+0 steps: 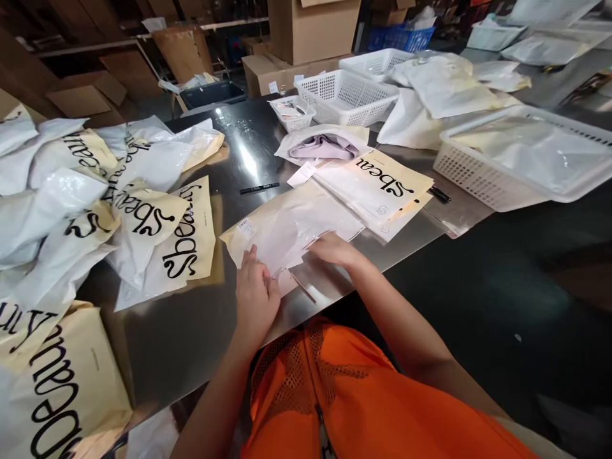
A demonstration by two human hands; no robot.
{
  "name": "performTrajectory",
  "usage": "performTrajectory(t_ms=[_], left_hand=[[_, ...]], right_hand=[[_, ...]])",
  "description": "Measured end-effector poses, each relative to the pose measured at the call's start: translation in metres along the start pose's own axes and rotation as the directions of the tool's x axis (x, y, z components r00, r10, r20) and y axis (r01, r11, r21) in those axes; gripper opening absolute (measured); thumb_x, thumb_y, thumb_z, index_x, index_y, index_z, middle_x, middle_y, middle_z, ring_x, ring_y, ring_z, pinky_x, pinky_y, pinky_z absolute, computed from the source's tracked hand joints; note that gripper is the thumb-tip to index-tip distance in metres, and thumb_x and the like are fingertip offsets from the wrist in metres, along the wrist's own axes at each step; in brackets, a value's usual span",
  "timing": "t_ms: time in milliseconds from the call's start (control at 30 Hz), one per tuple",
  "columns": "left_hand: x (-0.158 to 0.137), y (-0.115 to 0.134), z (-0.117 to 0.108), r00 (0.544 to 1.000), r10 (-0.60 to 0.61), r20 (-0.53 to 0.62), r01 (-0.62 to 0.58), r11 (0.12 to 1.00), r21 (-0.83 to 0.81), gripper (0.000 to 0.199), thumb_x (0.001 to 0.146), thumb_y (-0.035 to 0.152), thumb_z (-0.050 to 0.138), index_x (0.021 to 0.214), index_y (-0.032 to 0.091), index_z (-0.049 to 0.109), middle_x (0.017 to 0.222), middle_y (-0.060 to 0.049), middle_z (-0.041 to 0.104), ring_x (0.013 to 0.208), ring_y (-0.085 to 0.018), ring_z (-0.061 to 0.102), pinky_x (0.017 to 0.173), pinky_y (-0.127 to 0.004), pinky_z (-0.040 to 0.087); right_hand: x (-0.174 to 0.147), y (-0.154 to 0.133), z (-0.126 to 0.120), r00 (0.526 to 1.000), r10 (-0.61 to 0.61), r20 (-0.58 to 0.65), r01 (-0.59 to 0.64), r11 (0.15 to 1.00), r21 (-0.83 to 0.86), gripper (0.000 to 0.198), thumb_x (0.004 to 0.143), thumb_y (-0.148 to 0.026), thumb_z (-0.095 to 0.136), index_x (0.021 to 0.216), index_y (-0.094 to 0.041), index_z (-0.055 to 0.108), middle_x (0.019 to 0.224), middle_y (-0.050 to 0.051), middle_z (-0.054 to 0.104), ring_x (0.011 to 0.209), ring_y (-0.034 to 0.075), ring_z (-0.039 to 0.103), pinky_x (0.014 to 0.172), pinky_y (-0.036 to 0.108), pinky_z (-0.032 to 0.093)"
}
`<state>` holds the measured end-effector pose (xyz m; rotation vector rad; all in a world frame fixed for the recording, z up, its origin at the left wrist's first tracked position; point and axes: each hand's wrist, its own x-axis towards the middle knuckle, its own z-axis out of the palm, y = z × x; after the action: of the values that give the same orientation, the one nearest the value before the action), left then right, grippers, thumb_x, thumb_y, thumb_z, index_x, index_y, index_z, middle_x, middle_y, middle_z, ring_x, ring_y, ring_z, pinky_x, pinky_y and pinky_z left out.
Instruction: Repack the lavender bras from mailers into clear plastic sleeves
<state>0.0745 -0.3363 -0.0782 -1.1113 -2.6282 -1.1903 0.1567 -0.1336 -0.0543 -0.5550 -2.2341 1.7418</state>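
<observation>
A cream plastic mailer bag (291, 223) with a small white label lies flat near the front edge of a shiny steel table (191, 331). My left hand (255, 296) presses on the bag's near edge, fingers pinching the flap. My right hand (335, 248) rests on the same edge a little to the right, fingers on the plastic. A thin strip sticks out from under the bag between my hands. Just behind lies a stack of printed cream bags (380, 188) and an open bag with a lilac garment (322, 146).
A large heap of filled printed bags (95, 204) covers the table's left side. A black pen (259, 188) lies mid-table. White plastic baskets (347, 95) and a basket with bags (521, 159) stand at the right. Cardboard boxes (310, 29) stand behind.
</observation>
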Motion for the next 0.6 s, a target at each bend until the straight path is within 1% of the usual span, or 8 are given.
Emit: performTrajectory(t_ms=[67, 100, 200, 300, 400, 467, 533, 600], left_hand=[[0.004, -0.003, 0.004, 0.996, -0.072, -0.051, 0.07, 0.996, -0.057, 0.019, 0.081, 0.01, 0.049, 0.094, 0.022, 0.044, 0.151, -0.02, 0.039, 0.145, -0.033, 0.033, 0.114, -0.057, 0.036], [0.005, -0.005, 0.006, 0.992, -0.101, -0.073, 0.095, 0.992, -0.082, 0.024, 0.082, 0.01, 0.049, 0.103, 0.02, 0.044, 0.151, -0.02, 0.038, 0.145, -0.031, 0.031, 0.116, -0.055, 0.033], [0.009, -0.008, 0.012, 0.979, -0.192, -0.063, 0.183, 0.975, -0.125, 0.041, 0.082, 0.011, 0.048, 0.122, 0.019, 0.042, 0.15, -0.018, 0.038, 0.144, -0.029, 0.033, 0.119, -0.051, 0.031], [0.012, -0.01, 0.011, 0.975, -0.222, -0.02, 0.219, 0.97, -0.109, 0.05, 0.081, 0.011, 0.048, 0.13, 0.021, 0.041, 0.146, -0.014, 0.043, 0.14, -0.03, 0.038, 0.117, -0.051, 0.034], [0.013, -0.012, 0.004, 0.989, -0.144, -0.018, 0.143, 0.989, -0.038, 0.058, 0.077, 0.01, 0.053, 0.134, 0.021, 0.041, 0.146, -0.015, 0.041, 0.141, -0.033, 0.035, 0.12, -0.055, 0.029], [0.011, -0.014, 0.0, 0.994, -0.105, 0.019, 0.105, 0.994, -0.004, 0.064, 0.076, 0.01, 0.056, 0.138, 0.02, 0.039, 0.149, -0.017, 0.036, 0.144, -0.035, 0.029, 0.121, -0.058, 0.025], [0.008, -0.016, -0.002, 0.989, -0.112, 0.093, 0.112, 0.994, 0.007, 0.071, 0.076, 0.011, 0.057, 0.143, 0.021, 0.035, 0.155, -0.018, 0.028, 0.149, -0.037, 0.018, 0.121, -0.061, 0.021], [0.005, -0.018, -0.005, 0.974, -0.148, 0.171, 0.145, 0.989, 0.028, 0.08, 0.074, 0.009, 0.058, 0.147, 0.022, 0.029, 0.161, -0.018, 0.016, 0.151, -0.039, 0.005, 0.12, -0.065, 0.018]], right_hand=[[-0.009, 0.009, -0.008, 0.998, -0.022, 0.056, 0.035, 0.969, -0.243, 0.032, 0.093, -0.046, 0.06, 0.102, -0.017, 0.07, 0.099, 0.006, 0.068, 0.092, 0.023, 0.063, 0.089, 0.039, 0.049], [-0.015, 0.015, -0.013, 0.997, -0.03, 0.068, 0.055, 0.911, -0.409, 0.034, 0.092, -0.047, 0.061, 0.105, -0.017, 0.069, 0.104, 0.008, 0.067, 0.097, 0.025, 0.061, 0.09, 0.041, 0.047], [-0.03, 0.037, -0.02, 0.998, -0.04, 0.052, 0.065, 0.603, -0.795, 0.043, 0.09, -0.047, 0.063, 0.121, -0.018, 0.064, 0.119, 0.015, 0.06, 0.11, 0.034, 0.051, 0.091, 0.049, 0.042], [-0.03, 0.047, -0.016, 0.998, -0.057, 0.02, 0.042, 0.408, -0.912, 0.034, 0.096, -0.038, 0.053, 0.125, -0.023, 0.064, 0.12, 0.017, 0.057, 0.11, 0.036, 0.047, 0.087, 0.049, 0.039], [-0.017, 0.044, -0.005, 0.985, -0.161, 0.059, 0.114, 0.36, -0.926, 0.034, 0.096, -0.028, 0.049, 0.126, -0.023, 0.065, 0.117, 0.018, 0.057, 0.107, 0.035, 0.046, 0.087, 0.047, 0.036], [-0.006, 0.04, 0.003, 0.958, -0.198, 0.207, 0.27, 0.381, -0.884, 0.036, 0.094, -0.026, 0.052, 0.127, -0.018, 0.064, 0.113, 0.017, 0.06, 0.105, 0.032, 0.049, 0.089, 0.045, 0.036], [0.003, 0.038, 0.009, 0.904, -0.168, 0.394, 0.427, 0.434, -0.793, 0.033, 0.092, -0.019, 0.051, 0.121, -0.016, 0.066, 0.105, 0.014, 0.066, 0.099, 0.028, 0.055, 0.089, 0.04, 0.038], [0.009, 0.037, 0.01, 0.849, -0.128, 0.513, 0.504, 0.487, -0.713, 0.033, 0.086, -0.01, 0.049, 0.112, -0.016, 0.07, 0.102, 0.011, 0.069, 0.095, 0.024, 0.059, 0.085, 0.034, 0.039]])
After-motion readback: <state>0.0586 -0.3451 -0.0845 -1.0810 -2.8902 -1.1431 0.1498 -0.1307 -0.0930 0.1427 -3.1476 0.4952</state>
